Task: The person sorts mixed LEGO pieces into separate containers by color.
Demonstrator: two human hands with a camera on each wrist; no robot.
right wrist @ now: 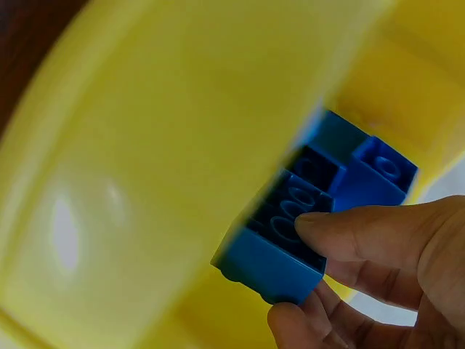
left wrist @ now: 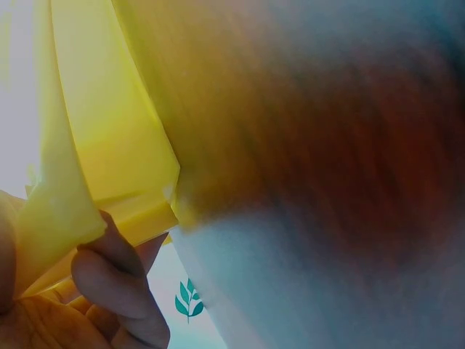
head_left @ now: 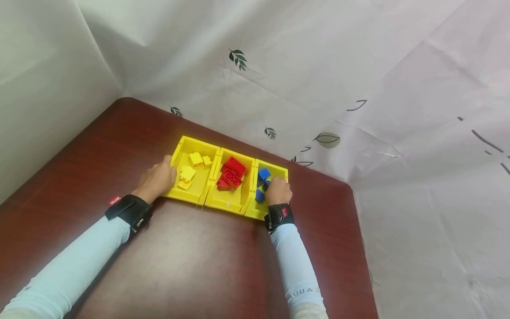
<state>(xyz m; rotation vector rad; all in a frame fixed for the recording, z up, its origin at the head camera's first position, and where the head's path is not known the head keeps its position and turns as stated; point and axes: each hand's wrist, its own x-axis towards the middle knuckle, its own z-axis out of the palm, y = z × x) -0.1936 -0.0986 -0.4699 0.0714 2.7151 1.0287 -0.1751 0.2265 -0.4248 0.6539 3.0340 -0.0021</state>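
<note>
Three yellow bins stand joined in a row on the table. My left hand (head_left: 157,178) grips the outer wall of the left bin (head_left: 198,191); in the left wrist view the fingers (left wrist: 116,280) curl round its edge. Inside that bin lie several yellow bricks (head_left: 187,173). Red bricks (head_left: 234,167) are piled in the middle bin (head_left: 235,202). Over the right bin (head_left: 255,210), my right hand (head_left: 279,192) pinches a blue toy brick (right wrist: 272,267) between thumb and fingers, its hollow underside facing up. Other blue bricks (right wrist: 374,178) lie beside it; the bin wall partly covers them.
The bins sit near the far edge of a dark red-brown table (head_left: 191,257). A pale cloth (head_left: 299,79) with leaf prints hangs close behind them and along both sides.
</note>
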